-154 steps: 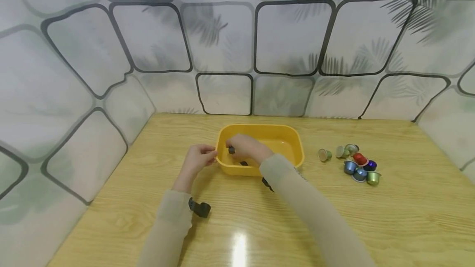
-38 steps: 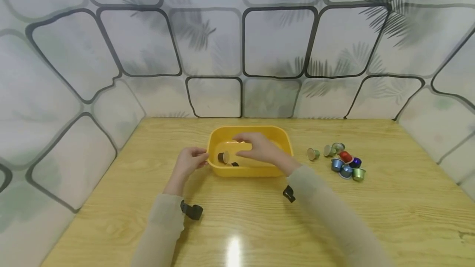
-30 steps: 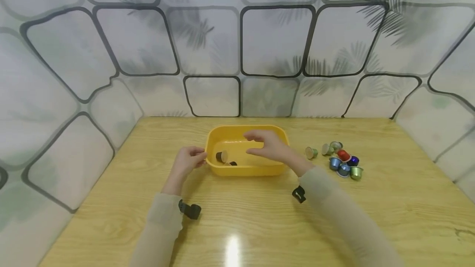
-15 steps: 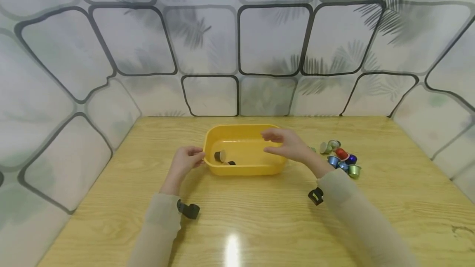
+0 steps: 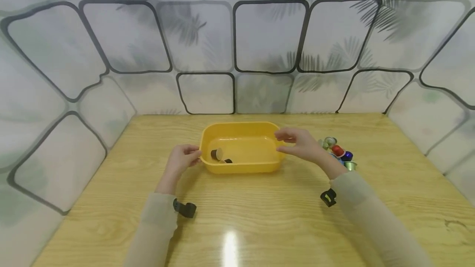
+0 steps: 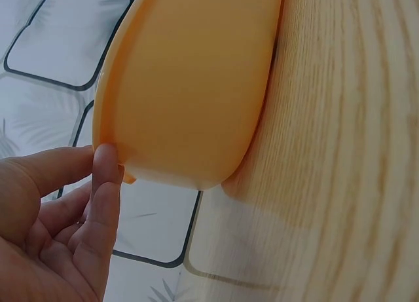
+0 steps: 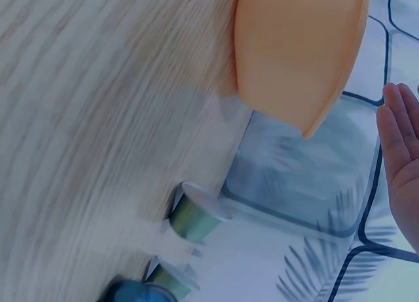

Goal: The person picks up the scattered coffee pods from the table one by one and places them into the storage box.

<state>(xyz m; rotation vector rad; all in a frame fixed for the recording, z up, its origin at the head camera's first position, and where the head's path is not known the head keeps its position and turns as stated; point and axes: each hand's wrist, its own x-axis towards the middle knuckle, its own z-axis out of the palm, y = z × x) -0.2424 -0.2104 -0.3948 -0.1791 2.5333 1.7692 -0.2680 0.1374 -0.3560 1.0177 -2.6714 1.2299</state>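
Note:
A yellow plastic bin (image 5: 243,168) stands on the wooden table. My left hand (image 5: 179,160) pinches its left rim between thumb and fingers, as the left wrist view shows. Over the bin's right end hovers my right hand (image 5: 301,145), thumb and fingers spread and holding nothing; in the right wrist view, the visible fingers (image 7: 396,128) are straight and apart from the bin. Inside, at the left, lie a dark coffee capsule (image 5: 214,154) on its side and a second dark capsule (image 5: 228,161), partly hidden by the front wall.
Right of the bin lies a cluster of coffee capsules, among them a red one (image 5: 337,150), a dark blue one (image 5: 347,156) and a green one (image 5: 350,166). My right hand and wrist cover part of it. A patterned wall (image 5: 259,94) rises behind the table.
Earlier my right hand held a dark capsule inside the bin at the left. It let go, and has moved right, empty, to the bin's right end. My left hand stays at the left rim.

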